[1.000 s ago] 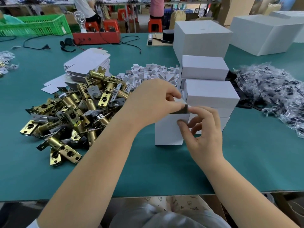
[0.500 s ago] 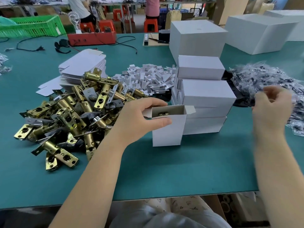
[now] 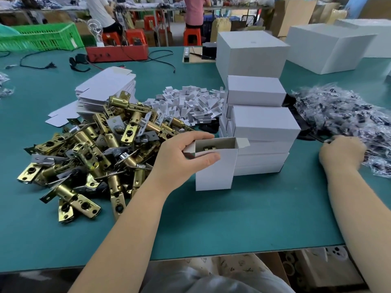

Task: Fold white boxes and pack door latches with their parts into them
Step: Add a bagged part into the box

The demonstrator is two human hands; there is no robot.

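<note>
Gripping the upright box (image 3: 213,168) near its open top, the left hand (image 3: 179,157) has its thumb across the near face and its fingers curled round the far edge; a bit of brass shows inside, so a latch looks to be in already. Left of that hand the latches (image 3: 88,153) lie in a heap on the table (image 3: 211,225), with flat blanks (image 3: 108,85) behind them and a drift of white inserts (image 3: 190,104) further back. The box stands on end, long axis vertical, mouth up, touching the stack (image 3: 262,127) of closed boxes on its right.

Further right, well apart from the box, the right hand (image 3: 340,152) is down at the near edge of the bags (image 3: 347,119), a loose mound of clear packets with dark parts. From here I cannot tell whether its fingers have one pinched or are only feeling among them.

What the next move turns on, to my eye: the box lies to the left of the right hand, so a packet would travel leftward and drop down into the open mouth.

Half a second ago the right hand was raised above the table, short of the bags; now it has come down onto them. The left hand and box have kept their place.
</note>
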